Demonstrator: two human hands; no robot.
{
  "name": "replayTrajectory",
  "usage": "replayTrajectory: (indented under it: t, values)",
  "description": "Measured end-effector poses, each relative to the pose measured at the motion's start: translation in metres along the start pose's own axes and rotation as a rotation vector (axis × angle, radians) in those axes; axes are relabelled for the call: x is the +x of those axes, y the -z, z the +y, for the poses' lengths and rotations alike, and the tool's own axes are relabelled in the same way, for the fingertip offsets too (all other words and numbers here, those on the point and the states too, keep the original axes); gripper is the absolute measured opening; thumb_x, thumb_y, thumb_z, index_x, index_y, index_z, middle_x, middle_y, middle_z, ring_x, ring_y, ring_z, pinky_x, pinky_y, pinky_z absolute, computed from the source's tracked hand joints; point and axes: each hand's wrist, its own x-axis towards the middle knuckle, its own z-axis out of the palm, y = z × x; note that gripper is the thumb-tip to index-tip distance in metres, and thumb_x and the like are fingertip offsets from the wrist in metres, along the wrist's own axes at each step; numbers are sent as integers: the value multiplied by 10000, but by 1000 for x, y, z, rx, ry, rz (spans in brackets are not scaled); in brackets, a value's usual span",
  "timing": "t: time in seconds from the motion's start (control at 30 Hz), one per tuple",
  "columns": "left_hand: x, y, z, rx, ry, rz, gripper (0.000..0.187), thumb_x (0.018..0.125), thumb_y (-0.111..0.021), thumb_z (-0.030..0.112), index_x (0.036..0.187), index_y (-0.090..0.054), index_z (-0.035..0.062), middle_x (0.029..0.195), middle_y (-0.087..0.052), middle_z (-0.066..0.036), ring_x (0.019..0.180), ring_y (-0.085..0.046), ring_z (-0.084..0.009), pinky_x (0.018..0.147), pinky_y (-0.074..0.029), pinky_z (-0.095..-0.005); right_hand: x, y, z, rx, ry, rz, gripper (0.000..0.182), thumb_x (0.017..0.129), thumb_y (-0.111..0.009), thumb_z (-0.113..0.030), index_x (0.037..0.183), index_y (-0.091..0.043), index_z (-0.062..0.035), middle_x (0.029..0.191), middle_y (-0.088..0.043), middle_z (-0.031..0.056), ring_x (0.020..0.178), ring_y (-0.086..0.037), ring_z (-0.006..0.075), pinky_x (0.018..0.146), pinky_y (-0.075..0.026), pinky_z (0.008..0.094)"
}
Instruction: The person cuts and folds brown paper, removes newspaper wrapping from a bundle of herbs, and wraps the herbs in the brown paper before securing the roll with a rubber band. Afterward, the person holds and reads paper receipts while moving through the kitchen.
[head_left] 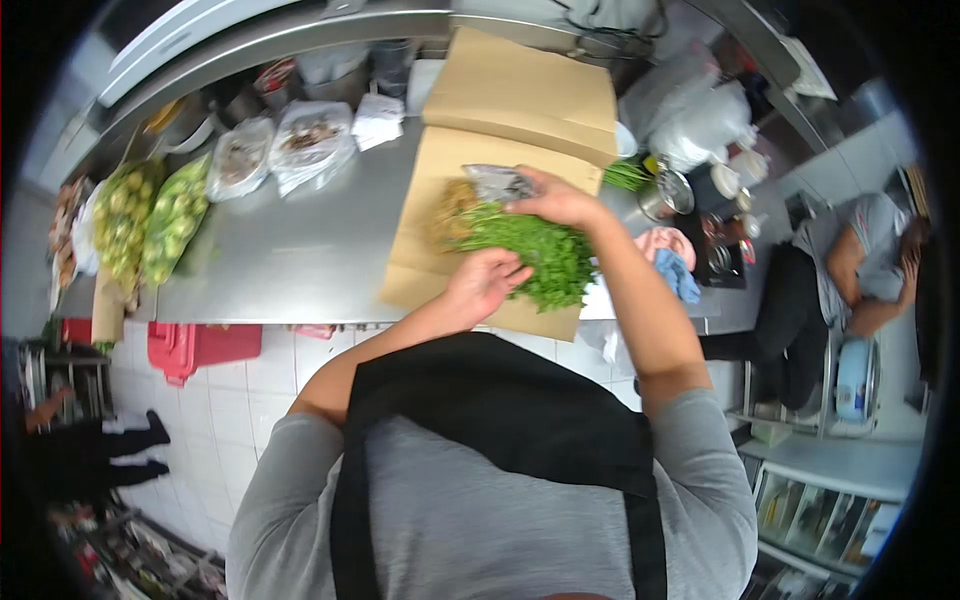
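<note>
Brown cardboard (480, 150) is covering the middle of my steel counter (285, 250), and a leafy green bunch (560, 260) is lying on it right in front of me, yellowish roots (453, 205) pointing left. My left hand (487, 285) is sitting at the near edge of the leaves, half open with the fingers loosely curled. My right hand (555, 200) is reaching over the far side, thumb and finger spread around the end of some crinkly clear plastic (497, 183); can't tell if they're really gripping it.

Over to the left, 2 opened plastic bags (312, 140) are sitting by a white paper (379, 120); anything printed on that is coming out too small to read. Further along, 2 bags of yellow-green veg (125, 215) are slumping side by side. On my right, pink (668, 243) and blue cloths (678, 275) are lying near a metal container (667, 195).
</note>
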Motion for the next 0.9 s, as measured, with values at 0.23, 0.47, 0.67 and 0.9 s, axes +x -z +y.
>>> replayTrajectory:
  t: [0.23,0.47,0.67,0.9]
  values:
    - [-34,-10,3,193,125,349,217,775,-592,31,968,-535,112,962,-550,-23,952,-503,-164,917,-357,-420,-27,-22,-53,-444,60,149,335,823,-650,-182,1104,-527,-50,961,-624,53,844,-546,117,752,-446,270]
    - [-38,8,-10,4,50,253,100,819,-591,57,906,-545,40,939,-560,-93,1002,-511,-243,986,-374,-415,-6,4,-62,-98,99,374,391,869,-600,-162,1195,-475,13,893,-589,25,763,-492,66,679,-421,226]
    - [-38,20,-12,-54,22,130,136,802,-608,62,917,-539,41,1029,-538,-91,1031,-477,-235,1002,-366,-415,-18,32,-110,-159,89,257,367,872,-586,-150,1194,-482,-9,905,-604,12,771,-516,71,705,-434,233]
    - [-32,-17,-7,-82,-60,151,278,813,-593,110,1050,-461,50,1122,-487,-94,1065,-452,-247,1026,-322,-443,-34,41,-163,-42,129,254,371,884,-584,-117,1225,-473,-20,1003,-600,7,871,-523,60,799,-434,225]
